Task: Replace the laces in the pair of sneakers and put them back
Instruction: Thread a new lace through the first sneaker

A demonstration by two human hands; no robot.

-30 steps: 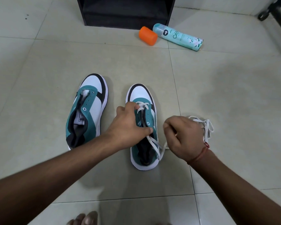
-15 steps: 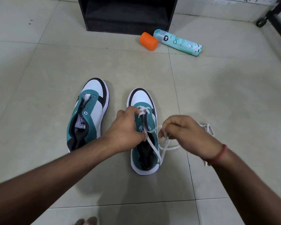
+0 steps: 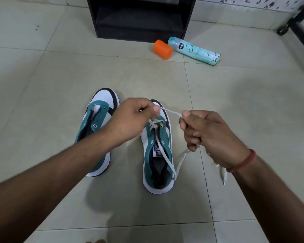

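Note:
Two teal, white and black sneakers stand side by side on the tiled floor. The left sneaker (image 3: pixel 96 120) has no lace in its eyelets. The right sneaker (image 3: pixel 158 155) has a white lace (image 3: pixel 167 162) crossed through its front eyelets. My left hand (image 3: pixel 133 118) is raised above the right sneaker's toe and pinches one stretch of the lace. My right hand (image 3: pixel 207 135), to the right of that sneaker, grips the lace too. A taut stretch of lace runs between the hands. Loose ends hang below my right hand.
A black open shelf unit (image 3: pixel 140 16) stands at the far edge of the floor. In front of it lie an orange cap (image 3: pixel 162 49) and a teal spray can (image 3: pixel 194 50). A black wheeled furniture leg (image 3: pixel 300 32) is at the far right.
My left hand has lifted off the right sneaker's eyelets and pulled the lace up and away. My right hand rose with it, drawing the lace taut between them.

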